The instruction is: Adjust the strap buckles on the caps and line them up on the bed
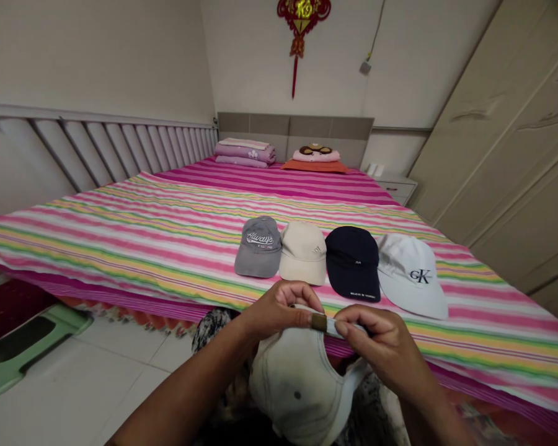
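Note:
A pale, light-coloured baseball cap point(288, 371) is held above my lap, with its back opening turned up toward the bed. My left hand point(283, 306) pinches the back strap beside its brown-gold metal buckle point(318, 321). On the other side of the buckle, my right hand point(372, 334) grips the strap between thumb and fingers. Beyond my hands a row of caps lies on the bed: a grey cap point(259, 251) lettered "Always", a beige cap point(303, 254), a navy cap point(352, 260) and a white cap point(411, 272) marked "CK".
The bed point(167, 229) has a striped cover. Folded bedding point(245, 153) and a pillow stack point(316, 160) rest near the headboard point(295, 130). A green stool point(32, 347) stands on the tiled floor at left. To the right are a nightstand point(397, 186) and a wardrobe point(502, 148).

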`<state>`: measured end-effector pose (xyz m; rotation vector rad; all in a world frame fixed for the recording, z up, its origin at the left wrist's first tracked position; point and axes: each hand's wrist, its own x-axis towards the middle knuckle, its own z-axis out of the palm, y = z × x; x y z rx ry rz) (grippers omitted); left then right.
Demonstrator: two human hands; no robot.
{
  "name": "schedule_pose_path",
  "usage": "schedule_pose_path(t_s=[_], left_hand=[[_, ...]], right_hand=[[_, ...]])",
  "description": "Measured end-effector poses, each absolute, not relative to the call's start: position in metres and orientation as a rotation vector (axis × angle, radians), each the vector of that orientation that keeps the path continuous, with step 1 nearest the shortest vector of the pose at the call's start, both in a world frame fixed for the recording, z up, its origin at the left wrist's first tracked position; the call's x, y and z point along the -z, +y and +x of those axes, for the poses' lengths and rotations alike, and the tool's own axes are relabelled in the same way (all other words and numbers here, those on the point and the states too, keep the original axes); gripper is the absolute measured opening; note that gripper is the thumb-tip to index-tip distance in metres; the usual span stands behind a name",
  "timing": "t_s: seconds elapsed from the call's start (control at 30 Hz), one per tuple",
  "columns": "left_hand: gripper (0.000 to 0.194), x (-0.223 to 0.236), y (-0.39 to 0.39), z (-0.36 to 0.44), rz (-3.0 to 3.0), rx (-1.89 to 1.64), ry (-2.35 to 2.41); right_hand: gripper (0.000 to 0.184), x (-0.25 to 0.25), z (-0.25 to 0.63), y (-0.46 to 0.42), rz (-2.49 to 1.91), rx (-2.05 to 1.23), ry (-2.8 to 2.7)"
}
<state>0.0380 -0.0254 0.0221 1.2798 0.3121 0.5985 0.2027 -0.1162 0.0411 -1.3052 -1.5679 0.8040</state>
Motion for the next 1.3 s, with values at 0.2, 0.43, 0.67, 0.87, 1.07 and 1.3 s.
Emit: schedule_pose_path(t_s=[0.2,0.43,0.67,0.87,1.07,1.3], left_hand=[[0.019,-0.021,-0.026,0.038,1.265,-0.615,0.325],[0.021,-0.021,-0.028,0.041,1.281,-0.645,0.373],[0.021,-0.021,-0.029,0.043,1.254,-0.672,0.392],[0.022,-0.021,-0.030,0.042,1.295,-0.706,0.429],[0.023,-0.022,-0.031,0.040,1.352,-0.721,0.449],[0.024,-0.021,-0.034,0.041,1.326,-0.719,0.460]], right_hand=[[0.021,-0.035,0.201,-0.115,-1.342,-0.708,-1.519],[0.022,-0.030,0.197,-0.112,-1.327,-0.775,-1.433],[0.024,-0.025,0.197,-0.111,-1.301,-0.910,-1.336],[0.025,-0.026,0.193,-0.113,-1.287,-1.019,-1.241],[0.025,-0.029,0.188,-0.113,-1.275,-1.065,-1.170],[0.025,-0.024,0.179,-0.116,-1.249,-0.963,-1.101]])
